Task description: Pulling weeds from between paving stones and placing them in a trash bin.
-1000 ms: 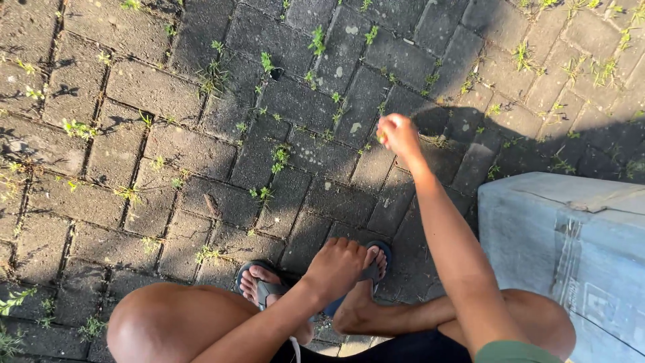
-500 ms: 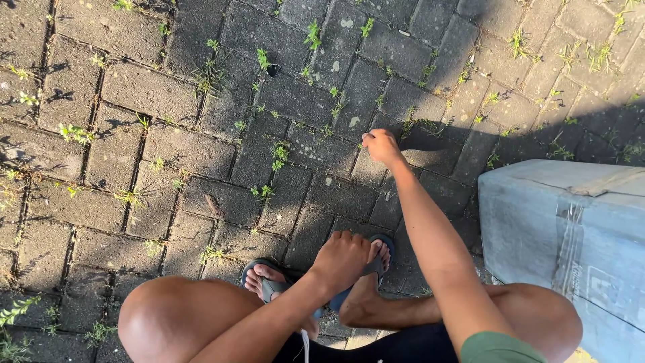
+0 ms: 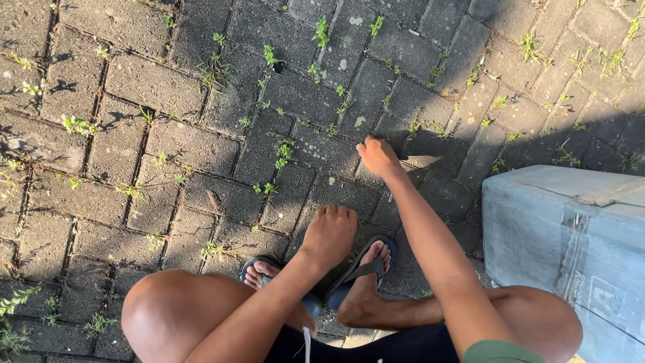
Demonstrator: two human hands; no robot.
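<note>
Right hand [image 3: 379,156] being stretched forward with arm extended, fingers pinched together at paver joint [image 3: 410,158], left hand [image 3: 329,232] being rested, fingers curled, beside flip-flop [image 3: 363,269].

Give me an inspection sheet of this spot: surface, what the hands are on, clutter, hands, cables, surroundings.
Surface: brick paving, weeds sprouting in the joints.
Job's things: weeds by the right fingertips.
Clutter: nothing seen.
Hands: right hand reaches out, fingers down at a paving joint; left hand rests fisted near the flip-flops.
Cables: nothing seen; a white drawstring hangs from the shorts.
Surroundings: grey block on the right.
</note>
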